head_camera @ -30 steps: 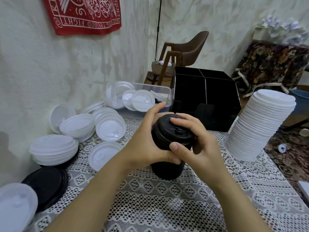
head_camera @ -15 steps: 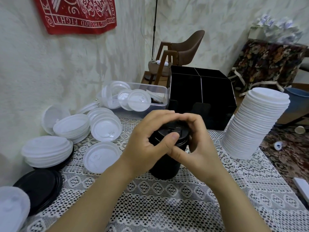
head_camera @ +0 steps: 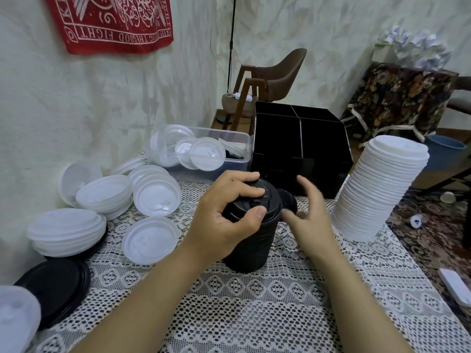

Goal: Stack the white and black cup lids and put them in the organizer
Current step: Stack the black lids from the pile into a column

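Observation:
A stack of black cup lids (head_camera: 251, 240) stands upright on the lace-covered table (head_camera: 254, 314). My left hand (head_camera: 226, 217) grips its top, thumb on the near rim and fingers over the far rim. My right hand (head_camera: 309, 212) hovers just right of the stack, blurred, fingers loosely spread and holding nothing. Behind it one black lid (head_camera: 289, 201) shows partly. The black organizer (head_camera: 303, 146), with several compartments, stands behind the stack. A tall stack of white lids (head_camera: 379, 187) leans at the right.
Loose white lids (head_camera: 153, 194) and short piles lie at the left; a clear tub (head_camera: 229, 154) holds more. Black lids (head_camera: 53, 289) lie at the near left edge. A white remote-like object (head_camera: 456, 286) rests at the table's right edge.
My right hand has let go of the black stack's top and swung off to the right. My left hand has shifted up and now grips the top alone.

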A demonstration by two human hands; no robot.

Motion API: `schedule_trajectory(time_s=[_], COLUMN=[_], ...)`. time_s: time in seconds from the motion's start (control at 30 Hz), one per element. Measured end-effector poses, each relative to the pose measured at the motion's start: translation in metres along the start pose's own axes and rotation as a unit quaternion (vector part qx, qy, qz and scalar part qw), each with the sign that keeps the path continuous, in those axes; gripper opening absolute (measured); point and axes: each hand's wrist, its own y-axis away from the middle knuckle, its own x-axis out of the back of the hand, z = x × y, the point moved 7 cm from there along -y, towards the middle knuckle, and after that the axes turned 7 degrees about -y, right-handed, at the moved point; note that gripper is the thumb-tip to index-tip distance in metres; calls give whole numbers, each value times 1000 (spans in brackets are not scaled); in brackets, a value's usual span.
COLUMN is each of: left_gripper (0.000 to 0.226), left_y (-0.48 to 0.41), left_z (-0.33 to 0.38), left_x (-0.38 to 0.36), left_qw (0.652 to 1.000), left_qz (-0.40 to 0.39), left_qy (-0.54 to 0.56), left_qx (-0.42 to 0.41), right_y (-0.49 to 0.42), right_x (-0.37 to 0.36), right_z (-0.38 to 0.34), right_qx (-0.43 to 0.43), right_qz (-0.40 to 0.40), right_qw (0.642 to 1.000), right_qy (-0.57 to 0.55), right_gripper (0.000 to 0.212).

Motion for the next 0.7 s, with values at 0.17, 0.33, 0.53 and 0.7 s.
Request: schedule_trajectory(time_s=[0.17, 0.33, 0.53, 0.7], left_gripper=[21, 21, 20, 19], left_y=[0, 0, 0, 0], left_z=[1, 0, 1, 1], left_x=[0, 0, 0, 0], left_qw=[1000, 1000, 1000, 1000], left_qz=[1, 0, 1, 0], left_qy=[-1, 1, 0, -6], left_qx=[-3, 1, 4, 0], right_y=[-4, -6, -13, -13], right_x=[-24, -30, -24, -16], right_z=[13, 17, 25, 21], right_qx=[-35, -14, -21, -1], right_qz=[-108, -120, -60, -8], right_qw=[971, 950, 970, 987], right_qy=[208, 289, 232, 159], right_gripper=[79, 62, 37, 17])
